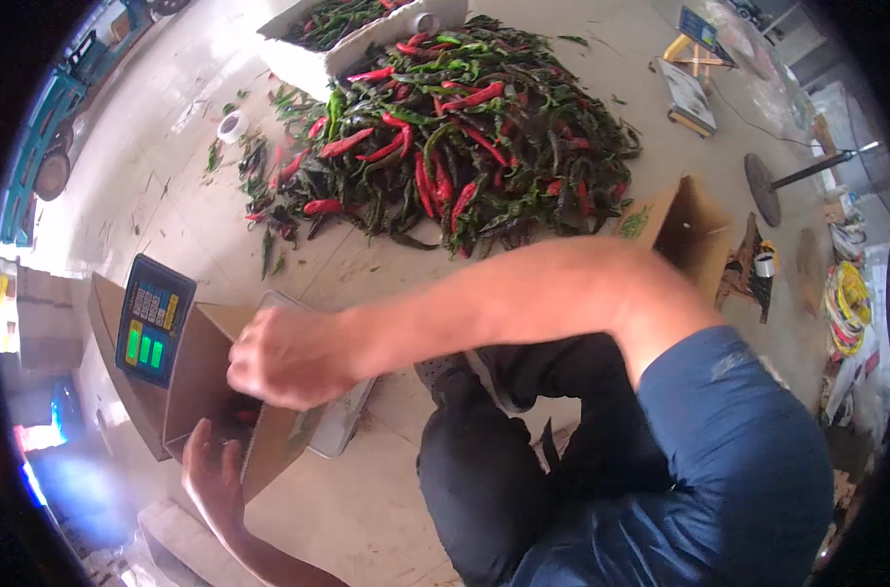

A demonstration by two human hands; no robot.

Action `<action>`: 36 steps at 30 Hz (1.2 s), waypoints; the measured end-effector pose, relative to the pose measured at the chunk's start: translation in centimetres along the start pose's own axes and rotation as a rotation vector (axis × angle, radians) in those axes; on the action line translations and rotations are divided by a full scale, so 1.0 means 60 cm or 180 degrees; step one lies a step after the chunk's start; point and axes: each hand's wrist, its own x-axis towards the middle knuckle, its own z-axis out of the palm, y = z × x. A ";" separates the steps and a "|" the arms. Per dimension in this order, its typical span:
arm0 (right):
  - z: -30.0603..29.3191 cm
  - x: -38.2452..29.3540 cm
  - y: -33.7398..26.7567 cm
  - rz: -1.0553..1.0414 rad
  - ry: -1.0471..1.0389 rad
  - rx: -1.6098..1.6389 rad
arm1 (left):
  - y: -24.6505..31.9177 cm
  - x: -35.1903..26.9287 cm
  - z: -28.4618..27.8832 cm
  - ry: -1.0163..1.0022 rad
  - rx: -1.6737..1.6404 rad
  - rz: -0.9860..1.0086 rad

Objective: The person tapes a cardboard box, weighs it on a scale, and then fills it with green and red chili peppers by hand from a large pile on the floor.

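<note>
An open cardboard box (279, 436) stands on the platform of a bench scale (338, 433), whose display (155, 319) shows lit green digits behind it. My left hand (213, 469) is at the box's near corner, fingers apart over its mouth. Dark and red peppers (245, 414) partly show inside. Across my body stretches my right arm; my right hand (290, 359), blurred and with curled fingers, is over the box's right wall. Whether it holds anything is hidden. Beyond my arm lies a large heap of red and green chili peppers (452, 147).
A white foam box (298, 62) with peppers sits against the heap. Another open cardboard box (650, 220) stands right of my arm. Tape rolls (232, 127) lie on the floor. A second scale (687, 95) and a stand with a round base (762, 189) are at the right.
</note>
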 end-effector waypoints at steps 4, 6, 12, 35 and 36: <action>-0.061 -0.207 0.131 0.2074 -0.0689 0.0435 | 0.176 -0.004 0.088 0.0293 -0.2174 0.0204; -0.068 -0.366 0.223 0.2924 -0.0239 0.0454 | 0.295 0.029 0.193 -0.0836 -0.2409 -0.0221; -0.107 -0.646 0.415 0.4756 0.0332 -0.1104 | 0.277 0.154 0.645 -0.2282 -0.1891 -0.0121; -0.022 -0.642 0.546 0.3378 0.2491 -0.0887 | 0.382 0.422 0.869 -0.0892 -0.1564 -0.0084; -0.035 -0.648 0.562 0.3197 0.2631 -0.0472 | 0.385 0.422 0.873 -0.0821 -0.1630 0.0042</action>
